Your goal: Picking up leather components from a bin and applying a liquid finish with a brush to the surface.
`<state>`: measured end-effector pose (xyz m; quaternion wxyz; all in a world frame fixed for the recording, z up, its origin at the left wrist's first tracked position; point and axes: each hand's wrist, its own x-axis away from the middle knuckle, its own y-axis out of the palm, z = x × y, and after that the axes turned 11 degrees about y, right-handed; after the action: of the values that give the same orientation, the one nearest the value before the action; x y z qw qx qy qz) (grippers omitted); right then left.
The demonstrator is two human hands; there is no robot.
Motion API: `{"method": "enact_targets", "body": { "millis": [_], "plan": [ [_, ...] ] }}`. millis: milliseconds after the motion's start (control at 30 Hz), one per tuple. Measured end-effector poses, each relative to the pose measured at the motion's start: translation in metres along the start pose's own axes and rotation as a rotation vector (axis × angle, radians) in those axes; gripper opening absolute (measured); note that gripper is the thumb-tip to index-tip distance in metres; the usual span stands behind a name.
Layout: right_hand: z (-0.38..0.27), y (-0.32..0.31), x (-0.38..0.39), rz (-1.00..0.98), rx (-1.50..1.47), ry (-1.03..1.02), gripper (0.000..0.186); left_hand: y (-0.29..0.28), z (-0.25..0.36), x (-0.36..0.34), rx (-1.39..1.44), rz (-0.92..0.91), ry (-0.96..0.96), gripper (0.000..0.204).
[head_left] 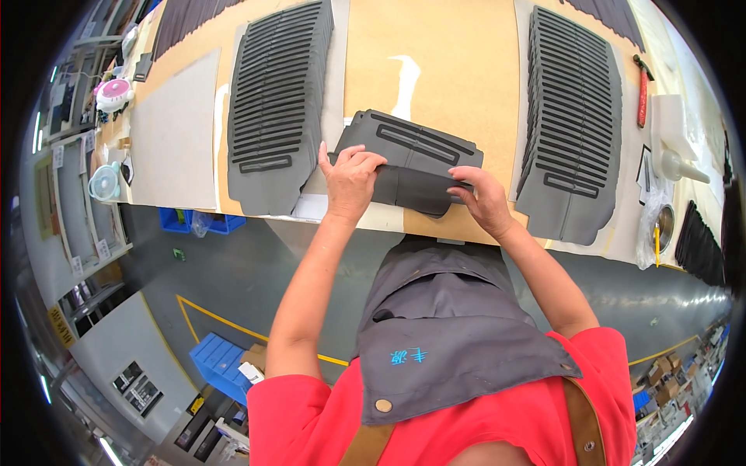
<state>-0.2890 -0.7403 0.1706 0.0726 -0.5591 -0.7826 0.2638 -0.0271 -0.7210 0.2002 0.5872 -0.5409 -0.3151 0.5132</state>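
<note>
A dark grey flat panel (pixel 416 144) of leather-like sheet, with a long raised loop-shaped strip on it, lies at the table's front edge before me. Its near part is a flap (pixel 412 189) folded over toward the strip. My left hand (pixel 351 182) grips the flap's left end, fingertips on the fold and thumb out to the left. At the other end my right hand (pixel 483 200) pinches the flap's edge between thumb and fingers. Fanned stacks of like panels stand to the left (pixel 273 116) and to the right (pixel 573 116).
On the table (pixel 435 46) at right are a red-handled hammer (pixel 643 92), a white bottle-like container (pixel 674 140), a tape roll (pixel 665 221) and dark strips (pixel 699 245). A pink-and-white fan (pixel 113 93) stands at far left. Blue bins (pixel 221 365) sit on the floor.
</note>
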Motion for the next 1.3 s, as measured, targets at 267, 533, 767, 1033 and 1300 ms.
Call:
{"method": "enact_targets", "body": {
  "millis": [267, 533, 767, 1033, 1300],
  "plan": [
    [0.005, -0.042, 0.047, 0.166, -0.562, 0.680, 0.011, -0.036, 0.005, -0.001, 0.370, -0.216, 0.030, 0.012],
    [0.040, -0.152, 0.100, 0.463, -0.500, 0.875, 0.010, 0.010, 0.127, -0.040, 1.211, -0.161, -0.570, 0.016],
    [0.101, -0.249, 0.144, 0.541, -0.062, 0.949, 0.020, 0.110, 0.225, -0.072, 1.117, -0.200, -0.580, 0.034],
    [0.173, -0.250, 0.155, 0.468, 0.050, 0.984, 0.024, 0.141, 0.250, -0.088, 0.788, -0.162, -0.524, 0.030],
    [0.185, -0.248, 0.157, 0.481, 0.059, 0.971, 0.025, 0.154, 0.253, -0.087, 0.731, -0.084, -0.593, 0.028]
  ]
}}
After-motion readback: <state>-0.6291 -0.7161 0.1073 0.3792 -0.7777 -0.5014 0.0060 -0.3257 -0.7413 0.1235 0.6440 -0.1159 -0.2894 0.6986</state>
